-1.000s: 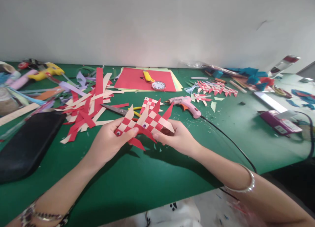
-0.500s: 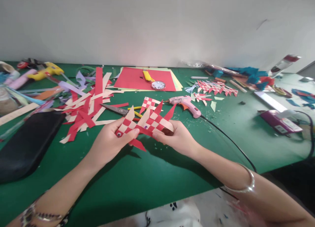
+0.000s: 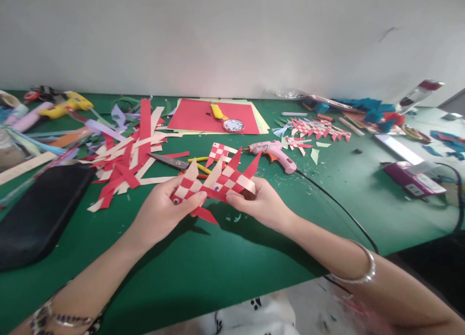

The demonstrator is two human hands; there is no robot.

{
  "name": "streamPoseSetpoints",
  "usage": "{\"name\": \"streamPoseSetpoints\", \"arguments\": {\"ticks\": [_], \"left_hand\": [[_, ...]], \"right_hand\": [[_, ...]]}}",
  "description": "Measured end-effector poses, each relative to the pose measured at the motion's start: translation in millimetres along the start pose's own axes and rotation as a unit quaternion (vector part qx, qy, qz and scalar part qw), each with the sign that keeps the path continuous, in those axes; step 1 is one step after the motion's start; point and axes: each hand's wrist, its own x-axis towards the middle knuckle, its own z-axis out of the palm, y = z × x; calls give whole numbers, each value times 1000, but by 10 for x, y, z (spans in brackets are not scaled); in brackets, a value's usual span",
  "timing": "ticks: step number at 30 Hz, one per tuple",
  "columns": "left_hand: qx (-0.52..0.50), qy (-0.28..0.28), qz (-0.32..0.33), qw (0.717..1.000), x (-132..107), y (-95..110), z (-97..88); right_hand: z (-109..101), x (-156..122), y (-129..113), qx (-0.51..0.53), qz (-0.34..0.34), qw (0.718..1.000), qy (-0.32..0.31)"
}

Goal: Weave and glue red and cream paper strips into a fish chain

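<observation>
My left hand [image 3: 160, 206] pinches a small woven paper fish [image 3: 186, 190] in red and cream checks, with a googly eye near its left end and a red tail strip pointing down right. Between the thumb and fingers of my right hand [image 3: 263, 203] is a second woven paper fish [image 3: 228, 181], also with an eye and pointed red and cream strips. The two fish meet or overlap in the middle, above the green table. Fingers behind the paper are hidden. Just beyond lies another checked paper fish [image 3: 218, 152], beside scissors [image 3: 174, 162] with yellow and orange handles.
A pink glue gun [image 3: 272, 153] trails a black cord rightward. Red and cream paper strips [image 3: 127, 156] heap at left, near a black case [image 3: 43, 214]. Red paper sheets [image 3: 196, 117] bear a yellow cutter [image 3: 218, 111] and a round tin [image 3: 233, 126]. A purple box [image 3: 414, 180] sits right.
Both hands and the two fish are nearly still. The left fish has dipped and tilted very slightly; the grips are the same.
</observation>
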Motion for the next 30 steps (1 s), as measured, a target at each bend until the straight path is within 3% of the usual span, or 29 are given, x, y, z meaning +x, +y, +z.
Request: {"name": "streamPoseSetpoints", "arguments": {"ticks": [17, 23, 26, 30], "left_hand": [[11, 0, -1, 1000, 13, 7, 11], [-10, 5, 1, 1000, 11, -1, -12], [-53, 9, -25, 998, 7, -3, -13], [-186, 16, -69, 980, 20, -18, 0]], "right_hand": [[-25, 1, 74, -55, -25, 998, 7], [-33, 0, 6, -54, -45, 996, 59], [-49, 4, 10, -26, -39, 997, 59], [-65, 26, 53, 73, 7, 996, 44]]}}
